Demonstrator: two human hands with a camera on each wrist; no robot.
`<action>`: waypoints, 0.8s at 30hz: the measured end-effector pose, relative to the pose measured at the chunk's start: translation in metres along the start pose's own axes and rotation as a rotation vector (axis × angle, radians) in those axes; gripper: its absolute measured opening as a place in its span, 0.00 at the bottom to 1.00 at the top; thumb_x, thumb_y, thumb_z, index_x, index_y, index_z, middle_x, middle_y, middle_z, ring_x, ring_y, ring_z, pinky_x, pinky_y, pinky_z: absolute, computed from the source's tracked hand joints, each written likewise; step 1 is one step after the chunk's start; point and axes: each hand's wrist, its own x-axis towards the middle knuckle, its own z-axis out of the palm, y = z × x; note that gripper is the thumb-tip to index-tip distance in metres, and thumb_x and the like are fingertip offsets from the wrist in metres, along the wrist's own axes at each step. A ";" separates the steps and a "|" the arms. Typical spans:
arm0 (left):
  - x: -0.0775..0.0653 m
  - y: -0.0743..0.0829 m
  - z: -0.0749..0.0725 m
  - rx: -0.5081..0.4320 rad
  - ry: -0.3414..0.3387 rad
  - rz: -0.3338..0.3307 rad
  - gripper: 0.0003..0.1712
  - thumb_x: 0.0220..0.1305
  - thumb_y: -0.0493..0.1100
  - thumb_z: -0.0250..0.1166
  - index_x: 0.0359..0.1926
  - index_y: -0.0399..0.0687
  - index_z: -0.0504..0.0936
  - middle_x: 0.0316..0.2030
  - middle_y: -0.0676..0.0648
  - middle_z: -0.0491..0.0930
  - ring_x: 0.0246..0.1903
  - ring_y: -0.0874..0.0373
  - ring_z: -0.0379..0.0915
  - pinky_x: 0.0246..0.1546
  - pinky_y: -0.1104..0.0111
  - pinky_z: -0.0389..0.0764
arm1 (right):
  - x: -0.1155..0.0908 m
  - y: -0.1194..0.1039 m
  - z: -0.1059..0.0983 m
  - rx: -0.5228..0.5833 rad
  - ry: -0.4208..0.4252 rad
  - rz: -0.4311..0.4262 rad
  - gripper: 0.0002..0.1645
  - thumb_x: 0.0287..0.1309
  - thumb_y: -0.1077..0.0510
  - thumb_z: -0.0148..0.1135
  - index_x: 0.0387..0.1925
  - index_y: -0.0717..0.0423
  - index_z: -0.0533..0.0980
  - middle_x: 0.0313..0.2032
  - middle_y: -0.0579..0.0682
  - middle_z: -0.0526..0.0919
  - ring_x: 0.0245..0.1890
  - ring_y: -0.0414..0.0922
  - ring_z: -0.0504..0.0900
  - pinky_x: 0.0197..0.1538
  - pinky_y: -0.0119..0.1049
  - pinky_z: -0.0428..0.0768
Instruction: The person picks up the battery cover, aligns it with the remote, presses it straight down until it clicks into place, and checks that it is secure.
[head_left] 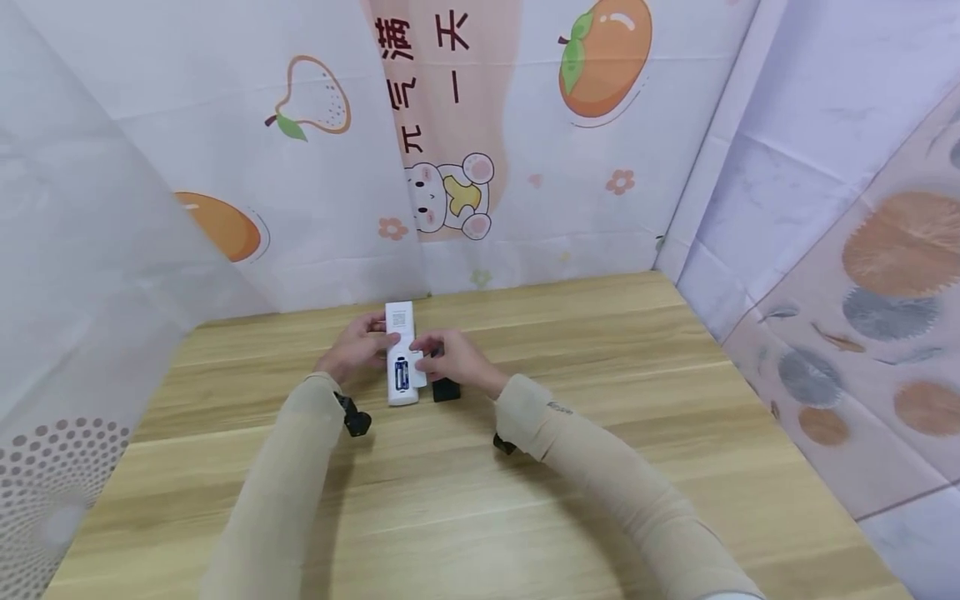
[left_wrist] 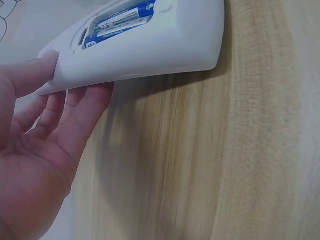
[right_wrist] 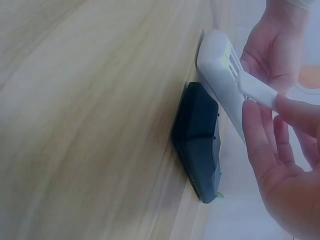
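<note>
A white remote control [head_left: 401, 322] lies back side up near the table's far edge, its battery compartment uncovered. Two blue AAA batteries [left_wrist: 122, 21] sit side by side inside the compartment. My left hand [head_left: 357, 347] grips the remote's left side, thumb on top and fingers at the underside. With thumb and fingers, my right hand [head_left: 459, 360] pinches the white battery cover [right_wrist: 257, 90], which is tilted over the remote's right edge. Right beside the remote, partly under my right hand, lies a black plastic object [right_wrist: 197, 140]; its kind is unclear.
The wooden table [head_left: 450, 500] extends toward me and to both sides. Behind it hangs a printed white curtain [head_left: 330, 192], close to the remote's far end. More patterned sheeting [head_left: 847, 333] borders the right side.
</note>
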 end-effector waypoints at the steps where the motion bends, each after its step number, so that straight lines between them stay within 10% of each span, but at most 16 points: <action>1: 0.001 0.000 0.001 -0.002 -0.002 0.003 0.38 0.74 0.39 0.61 0.78 0.44 0.55 0.66 0.36 0.63 0.58 0.42 0.70 0.51 0.55 0.84 | 0.000 0.001 -0.001 0.001 0.000 0.004 0.16 0.61 0.71 0.68 0.50 0.62 0.82 0.42 0.54 0.81 0.34 0.43 0.82 0.40 0.47 0.88; 24: -0.001 0.001 -0.002 0.002 0.024 -0.012 0.39 0.73 0.40 0.63 0.78 0.44 0.55 0.64 0.36 0.63 0.59 0.41 0.69 0.52 0.52 0.83 | 0.002 -0.007 0.004 -0.084 0.000 -0.024 0.14 0.61 0.68 0.70 0.49 0.60 0.82 0.42 0.52 0.81 0.31 0.46 0.83 0.39 0.43 0.88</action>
